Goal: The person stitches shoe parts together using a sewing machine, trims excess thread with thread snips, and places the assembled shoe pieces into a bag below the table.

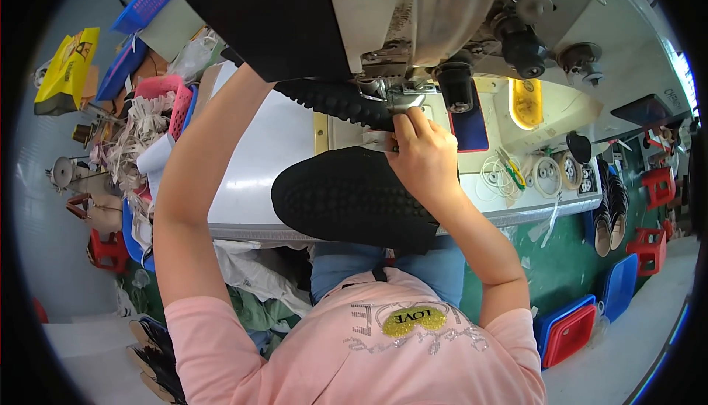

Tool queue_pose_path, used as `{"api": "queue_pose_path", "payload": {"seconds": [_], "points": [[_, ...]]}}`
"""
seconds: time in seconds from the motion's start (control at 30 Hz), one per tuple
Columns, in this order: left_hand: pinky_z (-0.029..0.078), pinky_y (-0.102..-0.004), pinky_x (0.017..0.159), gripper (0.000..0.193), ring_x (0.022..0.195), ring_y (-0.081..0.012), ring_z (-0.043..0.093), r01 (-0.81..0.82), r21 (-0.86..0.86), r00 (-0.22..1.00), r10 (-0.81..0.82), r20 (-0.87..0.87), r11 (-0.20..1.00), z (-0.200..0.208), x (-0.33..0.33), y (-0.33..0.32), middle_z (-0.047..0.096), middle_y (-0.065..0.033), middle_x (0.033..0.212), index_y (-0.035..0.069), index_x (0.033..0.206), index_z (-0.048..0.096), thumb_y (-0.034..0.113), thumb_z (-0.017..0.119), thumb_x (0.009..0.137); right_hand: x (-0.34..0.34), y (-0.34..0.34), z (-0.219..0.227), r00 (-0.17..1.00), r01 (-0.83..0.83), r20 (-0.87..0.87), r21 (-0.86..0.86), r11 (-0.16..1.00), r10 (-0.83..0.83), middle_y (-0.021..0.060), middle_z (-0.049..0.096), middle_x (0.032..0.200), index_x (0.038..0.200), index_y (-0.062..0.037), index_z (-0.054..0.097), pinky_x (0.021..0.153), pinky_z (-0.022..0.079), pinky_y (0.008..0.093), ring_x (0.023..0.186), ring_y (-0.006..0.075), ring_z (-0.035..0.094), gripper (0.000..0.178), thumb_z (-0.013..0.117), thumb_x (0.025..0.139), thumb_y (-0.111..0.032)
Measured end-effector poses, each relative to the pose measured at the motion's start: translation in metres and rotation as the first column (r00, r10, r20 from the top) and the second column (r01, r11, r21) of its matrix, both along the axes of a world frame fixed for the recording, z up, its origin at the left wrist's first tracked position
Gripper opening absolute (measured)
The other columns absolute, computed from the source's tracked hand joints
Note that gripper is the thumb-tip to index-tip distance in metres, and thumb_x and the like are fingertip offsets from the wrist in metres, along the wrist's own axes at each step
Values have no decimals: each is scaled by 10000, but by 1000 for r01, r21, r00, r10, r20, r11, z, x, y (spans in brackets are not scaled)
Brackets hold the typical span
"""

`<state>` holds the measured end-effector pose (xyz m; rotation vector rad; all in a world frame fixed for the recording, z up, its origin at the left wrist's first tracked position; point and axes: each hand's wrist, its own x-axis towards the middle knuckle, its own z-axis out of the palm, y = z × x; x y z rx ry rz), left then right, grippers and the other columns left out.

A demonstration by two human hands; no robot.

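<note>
Below the head of a sewing machine (391,14), my right hand (426,147) is closed, its fingertips pinching the edge of a black fabric piece (339,103) with a bumpy, quilted texture, right beside the presser foot (380,89). More of this black bumpy material (343,195) hangs over the table's front edge toward my lap; whether both parts are one piece, I cannot tell. My left forearm (199,140) reaches up behind the dark machine cover, which hides the left hand.
Several rolls of tape (546,176) and yellow-handled snips (514,173) lie on the table to the right. A pink basket (166,95) with white strips stands at left. Black shoes (608,210) are at far right, and red and blue trays (568,335) sit lower right.
</note>
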<state>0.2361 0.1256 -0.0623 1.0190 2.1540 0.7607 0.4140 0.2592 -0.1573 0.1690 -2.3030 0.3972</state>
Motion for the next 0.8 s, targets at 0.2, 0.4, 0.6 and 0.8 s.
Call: {"api": "queue_pose_path", "payload": {"seconds": [0.2,0.4,0.6,0.8], "points": [[422,-294,941,715,1117,-212,532,5,56,999,-3,-33,998,-1,-2,-2,568,-148,1232,10,1224,574,479,758,718,25,25,-3,996,-39,61,-313,949,61,118,543,702,739,-35,538,500,445,376,568,293,566,305,785,701,-210],[429,-296,933,704,1112,-212,536,-30,158,989,53,-141,987,-10,9,-12,573,-150,1223,8,1212,584,470,767,713,105,55,-49,626,248,737,-499,831,256,72,472,501,607,17,515,472,347,279,497,87,434,310,715,793,-128],[502,-249,616,397,707,-136,636,-652,224,750,572,333,724,-47,86,-79,684,-90,851,-25,1032,665,315,703,831,156,42,-103,575,267,748,-555,788,332,152,533,554,795,34,631,525,405,377,495,230,487,273,720,790,-224],[426,-307,600,499,610,-194,527,-582,780,794,-47,606,231,-118,193,-243,573,-120,655,44,733,548,472,385,932,163,37,-117,649,466,623,-780,419,437,34,585,578,725,-30,558,395,307,200,423,33,419,169,685,818,-91]]}}
